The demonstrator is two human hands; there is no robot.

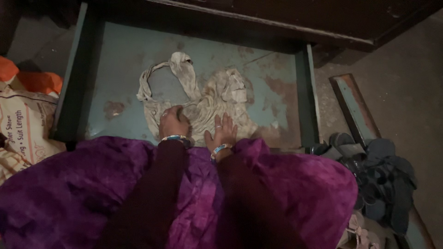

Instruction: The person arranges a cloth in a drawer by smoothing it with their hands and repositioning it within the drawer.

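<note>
Dirty pale rag [203, 99], crumpled, one end looped into a strap shape, lying on the floor of an open blue-green metal drawer [129, 50]. Drawer paint worn, rust patches showing, heaviest toward its right side.

Left hand [173, 122] on the near left part of the rag, fingers curled in and bunching the cloth, a ring visible. Right hand [223, 133] just beside it, palm down, fingers spread fairly wide and pressed flat on the rag. Bangles on both wrists, dark sleeves above.

Purple cloth [286, 184] spread over the person's lap at the drawer's near edge. Printed sack [23, 124] to the left. Dark sandals [383, 180] heaped to the right, near a loose metal strip [353, 108].
</note>
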